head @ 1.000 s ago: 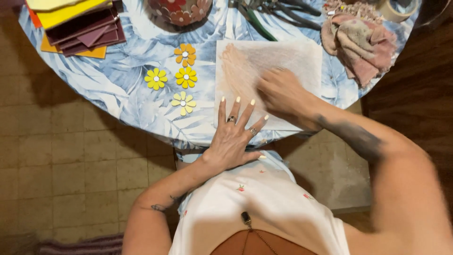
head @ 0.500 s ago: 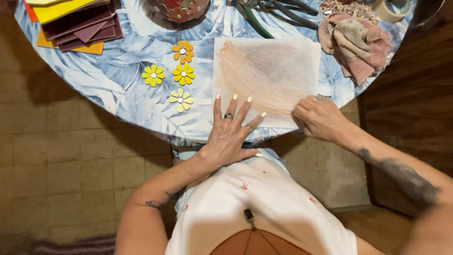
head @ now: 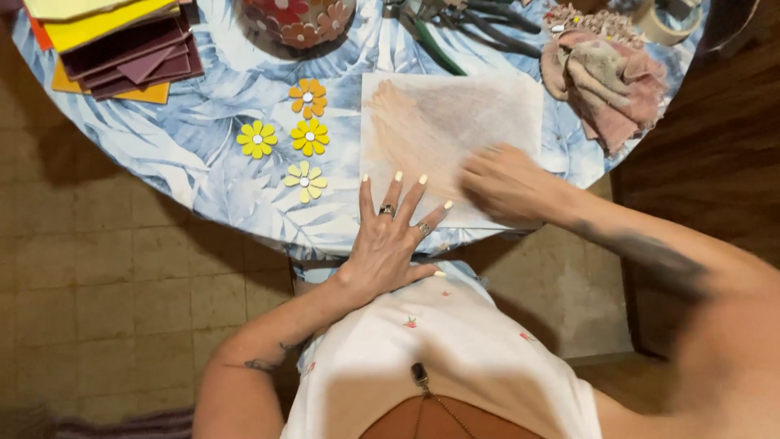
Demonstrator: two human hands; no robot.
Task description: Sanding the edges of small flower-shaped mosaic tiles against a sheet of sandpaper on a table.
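A square sheet of pale translucent paper [head: 455, 114] with a peach-brown smear lies on the round table [head: 179, 154], which has a blue leaf-print cloth. My left hand [head: 394, 236] rests flat with fingers spread on the sheet's near left corner, pinning it at the table edge. My right hand [head: 504, 183], blurred with motion, lies palm down on the sheet's near right part. Neither hand holds anything.
Several yellow and orange paper flowers [head: 296, 146] lie left of the sheet. Stacked coloured sheets [head: 114, 49] sit far left, a flower-covered bowl [head: 296, 20] at the back, pliers and scissors [head: 455, 24] beside it, a crumpled pinkish rag [head: 605, 77] and a tape roll [head: 666, 20] far right.
My right hand swept from the sheet's middle off its near right corner, then came back onto the sheet. My left hand stayed put.
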